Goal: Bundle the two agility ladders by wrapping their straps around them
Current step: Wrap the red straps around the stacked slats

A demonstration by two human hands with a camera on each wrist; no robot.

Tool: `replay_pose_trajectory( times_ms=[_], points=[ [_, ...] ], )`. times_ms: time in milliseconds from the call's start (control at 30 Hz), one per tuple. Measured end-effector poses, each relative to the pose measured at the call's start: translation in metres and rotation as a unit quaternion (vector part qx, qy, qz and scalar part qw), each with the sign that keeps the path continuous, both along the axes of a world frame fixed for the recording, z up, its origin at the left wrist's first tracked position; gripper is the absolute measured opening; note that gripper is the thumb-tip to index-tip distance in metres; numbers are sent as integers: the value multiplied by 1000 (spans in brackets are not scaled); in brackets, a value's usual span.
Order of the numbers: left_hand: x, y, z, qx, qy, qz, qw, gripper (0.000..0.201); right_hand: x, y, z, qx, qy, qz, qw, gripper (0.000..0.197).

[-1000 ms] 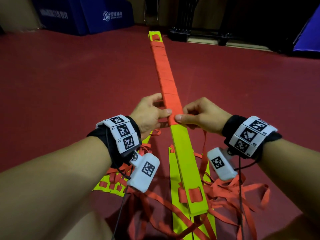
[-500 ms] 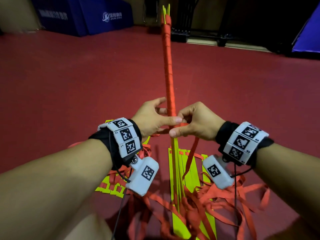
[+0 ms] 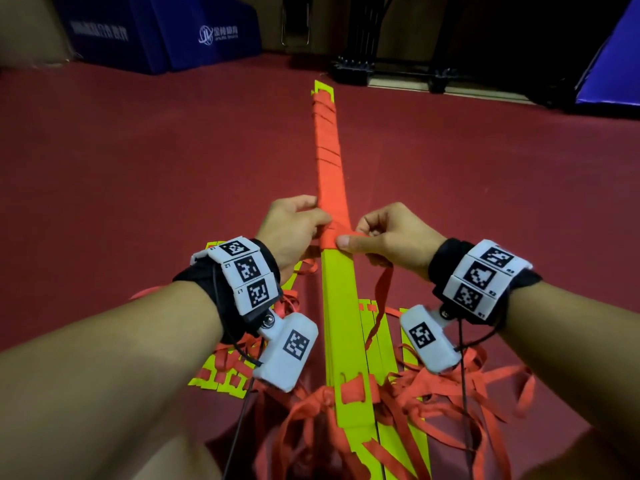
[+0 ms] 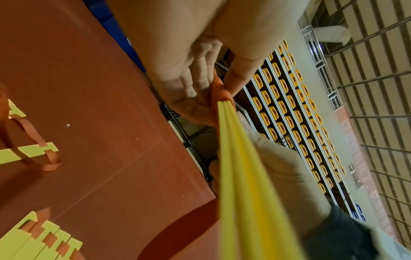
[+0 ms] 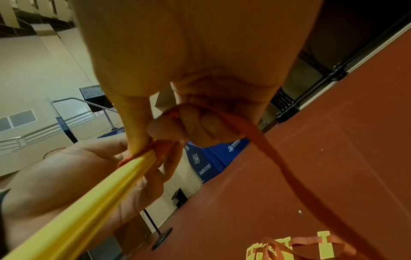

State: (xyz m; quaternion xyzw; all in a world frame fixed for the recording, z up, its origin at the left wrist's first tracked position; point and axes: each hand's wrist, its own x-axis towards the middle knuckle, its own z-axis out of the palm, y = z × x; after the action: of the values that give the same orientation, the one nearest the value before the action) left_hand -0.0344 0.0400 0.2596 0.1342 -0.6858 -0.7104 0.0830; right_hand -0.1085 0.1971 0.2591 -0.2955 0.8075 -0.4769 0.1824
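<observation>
Bundle of yellow ladder rungs (image 3: 341,306) held up off the red floor (image 3: 138,174), running away from the person; far half bound in tight orange turns of strap (image 3: 329,174), near half bare yellow. Near end carries a threaded orange tab, just above the loose pile.

Left hand (image 3: 294,233): grip clamped on the bundle at the last turn of the wrap, thumb on top, fingers beneath. Left wrist view shows the thumb and fingers pinching the stacked rung edges where orange meets yellow.

Right hand (image 3: 391,240): grip closed on the free strap, thumb pressed to the bundle's right edge at the wrap's end, strap looped through the curled fingers (image 5: 195,126) and hanging down slack toward the floor.

Second ladder (image 3: 221,372) lies on the floor below the left wrist, yellow rungs stacked flat with orange strap threaded through. Loose orange strap tangled on the floor under and right of the bundle (image 3: 450,386).

Blue padded mats (image 3: 194,32) along the far wall; dark metal rack base beside them.
</observation>
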Motion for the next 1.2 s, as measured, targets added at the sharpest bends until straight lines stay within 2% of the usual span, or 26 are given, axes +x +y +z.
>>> replay_pose_trajectory(
  times_ms=[200,333,433,500,600,767,800,900,967,1200],
  points=[
    [0,-4,2,27,16,-9,999,24,6,1,3,29,-21,30,999,36],
    [-1,-4,1,45,25,3,999,25,6,2,4,-5,25,24,999,36],
    [0,-3,-2,6,3,0,1000,17,5,2,3,-12,67,8,998,32],
    [3,0,-4,-28,-20,-46,998,8,6,1,1,-5,98,19,995,32],
    [4,2,-8,-25,-26,-90,995,13,7,-1,-1,26,133,28,990,35],
    [5,0,-5,1,-16,-87,996,16,3,-1,-6,17,120,48,992,56],
    [5,-1,-4,-1,-15,-89,996,17,3,-1,-6,9,109,53,993,54],
    [4,-3,-2,-12,-17,-91,996,19,0,0,-3,-12,51,65,997,23],
    [3,-2,-2,-6,-20,-88,996,22,-2,1,-1,-11,35,66,997,11],
    [2,-1,0,-3,-2,-65,998,27,-10,13,4,19,52,34,998,14]
  ],
)
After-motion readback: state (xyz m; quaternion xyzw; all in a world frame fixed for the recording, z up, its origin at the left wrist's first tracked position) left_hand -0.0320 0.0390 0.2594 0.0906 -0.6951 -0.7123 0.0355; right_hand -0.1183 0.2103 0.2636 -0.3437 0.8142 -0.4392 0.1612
